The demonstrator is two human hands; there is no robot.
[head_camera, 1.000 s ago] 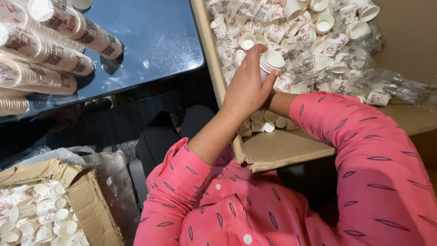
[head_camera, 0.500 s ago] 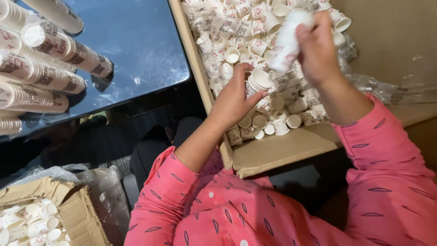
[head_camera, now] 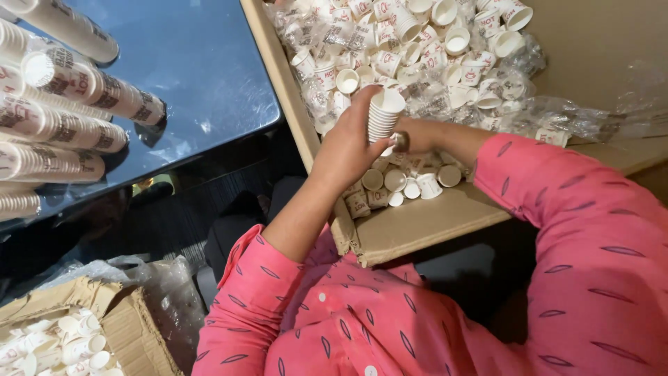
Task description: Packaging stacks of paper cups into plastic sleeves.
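My left hand [head_camera: 346, 152] is shut around a short stack of small white paper cups [head_camera: 383, 113], held upright over the open cardboard box [head_camera: 417, 226]. My right hand [head_camera: 412, 136] comes in from the right and meets the lower end of the same stack. Only its thumb and wrist show; the fingers are hidden behind the stack and my left hand. Both pink sleeves reach across the lower part of the view. Loose paper cups [head_camera: 417, 42] and crumpled clear plastic wrap [head_camera: 557, 115] fill the box under my hands.
Several long sleeves of nested cups [head_camera: 66, 104] lie side by side on a dark blue glossy table [head_camera: 202, 76] at upper left. A second cardboard box [head_camera: 129, 317] with loose cups and a plastic liner sits at lower left. Dark floor lies between them.
My right hand, raised with a stack of cups half a second ago, has come down to my left hand. The left hand now grips a taller stack.
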